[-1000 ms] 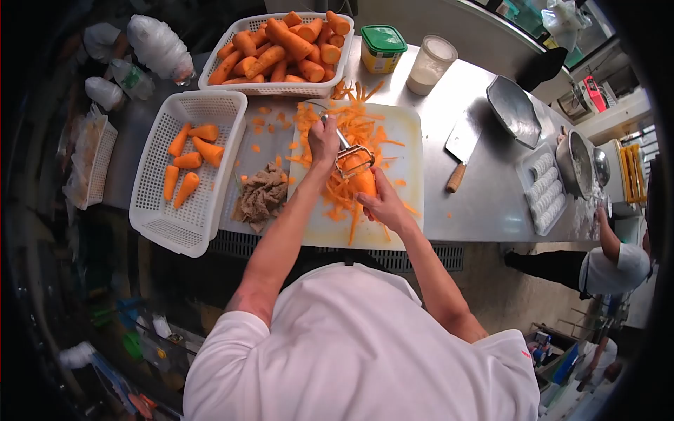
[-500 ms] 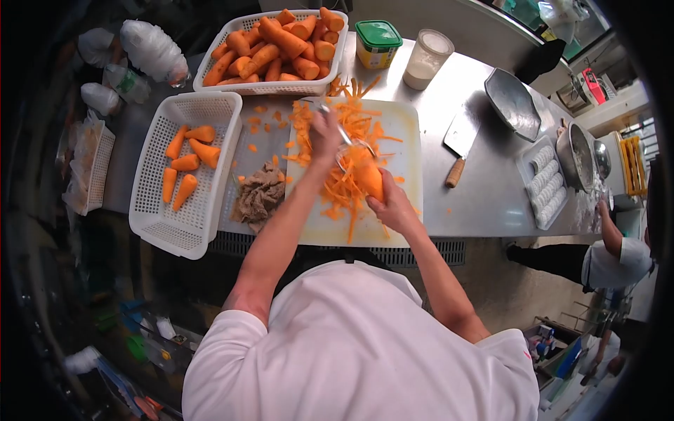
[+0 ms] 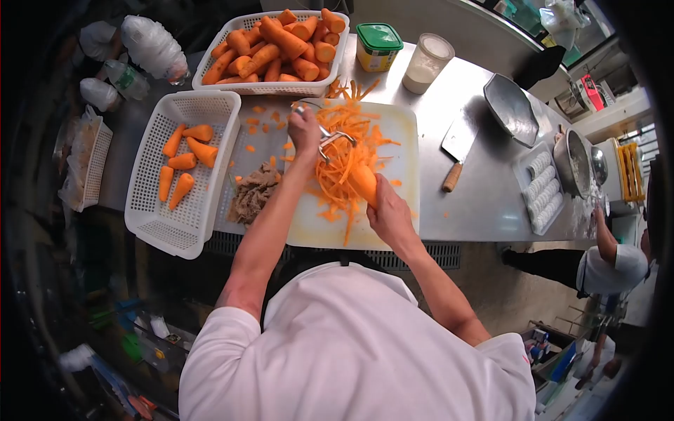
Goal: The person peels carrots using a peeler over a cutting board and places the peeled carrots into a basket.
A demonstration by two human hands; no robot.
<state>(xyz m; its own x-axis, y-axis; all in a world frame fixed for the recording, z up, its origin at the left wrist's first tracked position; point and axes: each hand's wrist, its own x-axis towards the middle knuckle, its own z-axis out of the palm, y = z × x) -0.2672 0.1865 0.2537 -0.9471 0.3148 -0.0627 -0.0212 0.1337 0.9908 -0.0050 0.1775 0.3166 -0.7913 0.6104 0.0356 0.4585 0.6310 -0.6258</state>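
Observation:
My left hand (image 3: 304,132) is closed round the handle of a metal peeler (image 3: 335,140), whose head sits just off the upper end of a carrot. That carrot (image 3: 363,182) is gripped at its lower end by my right hand (image 3: 390,210), tilted up and to the left. Below both lies a heap of orange peel strips (image 3: 344,126) spread over a white cutting board (image 3: 404,130). Left of the board, a white perforated basket (image 3: 228,133) holds several peeled carrots (image 3: 182,160). Another basket (image 3: 270,89) at the back is piled with unpeeled carrots (image 3: 281,42).
A crumpled brown cloth (image 3: 254,194) lies between basket and board. A cleaver (image 3: 460,144) rests on the steel table, right of the board. Behind stand a green-lidded tub (image 3: 379,48) and a clear container (image 3: 428,63). A co-worker (image 3: 609,263) is at the far right by a tray (image 3: 542,184).
My left hand with the peeler has moved left, so the peeler head is now off the carrot. The carrot in my right hand has shifted slightly down and left.

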